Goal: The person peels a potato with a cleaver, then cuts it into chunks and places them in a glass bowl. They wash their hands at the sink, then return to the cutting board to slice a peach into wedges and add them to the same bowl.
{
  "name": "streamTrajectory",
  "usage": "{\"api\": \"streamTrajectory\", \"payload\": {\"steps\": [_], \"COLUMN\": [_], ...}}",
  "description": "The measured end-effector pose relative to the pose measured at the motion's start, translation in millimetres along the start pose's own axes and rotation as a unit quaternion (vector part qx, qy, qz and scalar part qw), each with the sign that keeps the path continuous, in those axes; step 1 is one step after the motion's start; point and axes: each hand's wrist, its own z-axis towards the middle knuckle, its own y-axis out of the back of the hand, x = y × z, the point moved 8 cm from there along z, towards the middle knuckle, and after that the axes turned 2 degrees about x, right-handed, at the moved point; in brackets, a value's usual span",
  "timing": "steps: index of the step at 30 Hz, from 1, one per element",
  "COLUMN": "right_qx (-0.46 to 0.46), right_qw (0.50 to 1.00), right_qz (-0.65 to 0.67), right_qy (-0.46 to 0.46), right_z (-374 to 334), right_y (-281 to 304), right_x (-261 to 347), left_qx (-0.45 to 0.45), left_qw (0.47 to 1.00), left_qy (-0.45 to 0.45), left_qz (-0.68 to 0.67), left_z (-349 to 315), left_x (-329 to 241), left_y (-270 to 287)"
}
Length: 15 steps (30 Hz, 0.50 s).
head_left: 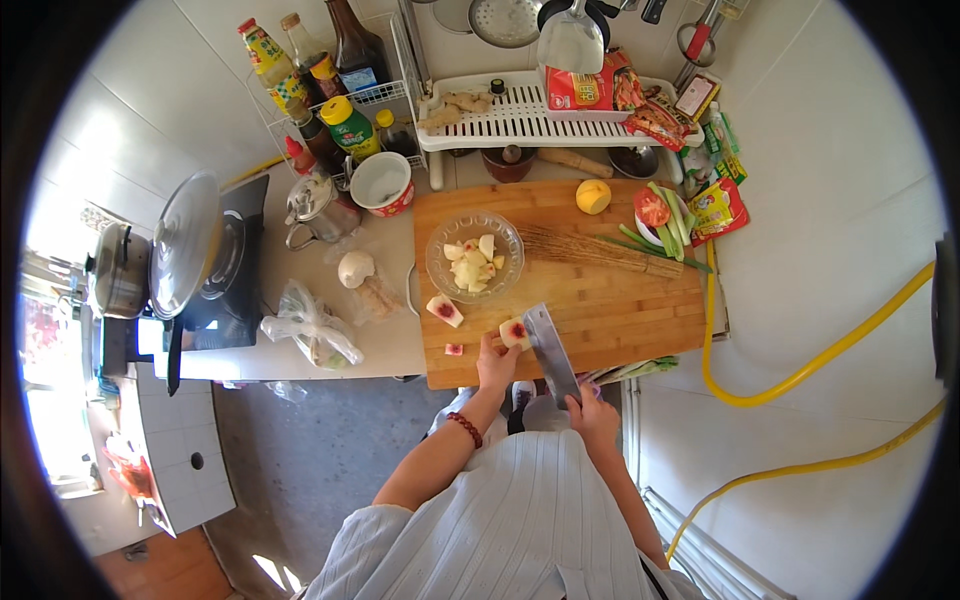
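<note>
My left hand (497,362) steadies a piece of peach (514,332), pale with a dark red centre, near the front of the wooden cutting board (640,320). My right hand (597,420) grips the handle of a cleaver (553,355). Its broad blade stands against the right side of that piece. Left of my hands lie a larger peach wedge (445,310) with a red middle and a small reddish scrap (454,350). Behind them, a clear glass bowl (431,252) holds several pale cut chunks (472,268).
A bundle of thin brown sticks (600,250), a yellow round fruit (593,197) and a small bowl with cut tomato (652,207) and green stalks occupy the board's back and right. Bottles (350,130) stand at the back left; a stove (235,270) is further left. A yellow hose (800,375) hangs right.
</note>
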Motion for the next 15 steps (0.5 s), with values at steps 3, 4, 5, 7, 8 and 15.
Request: {"api": "streamTrajectory", "payload": {"steps": [3, 4, 5, 7, 8, 15], "right_qx": [0.023, 0.03, 0.035, 0.059, 0.07, 0.182], "right_qw": [1.0, 0.999, 0.999, 0.998, 0.997, 0.981], "right_qz": [-0.004, -0.006, -0.008, -0.024, -0.032, -0.038], "right_qy": [-0.009, -0.013, -0.019, -0.023, -0.024, -0.06], "right_z": [3.9, 5.0, 5.5, 6.7, 7.8, 23.3], "right_y": [1.4, 1.4, 1.4, -2.0, -3.4, -31.1], "right_x": [4.6, 5.5, 5.5, 7.5, 8.8, 14.3], "left_qx": [-0.007, -0.009, -0.01, -0.006, -0.004, 0.004], "left_qw": [1.0, 1.0, 1.0, 1.0, 1.0, 1.0], "left_qy": [-0.004, -0.007, -0.01, -0.002, 0.001, -0.025], "left_qz": [-0.005, -0.007, -0.009, -0.02, -0.026, -0.016], "left_z": [0.2, 0.7, -0.3, -3.4, -4.7, -2.3], "left_x": [1.8, 1.8, -0.9, -3.6, -5.8, -10.5], "left_y": [0.9, 1.1, 0.5, -0.2, -0.7, -2.6]}}
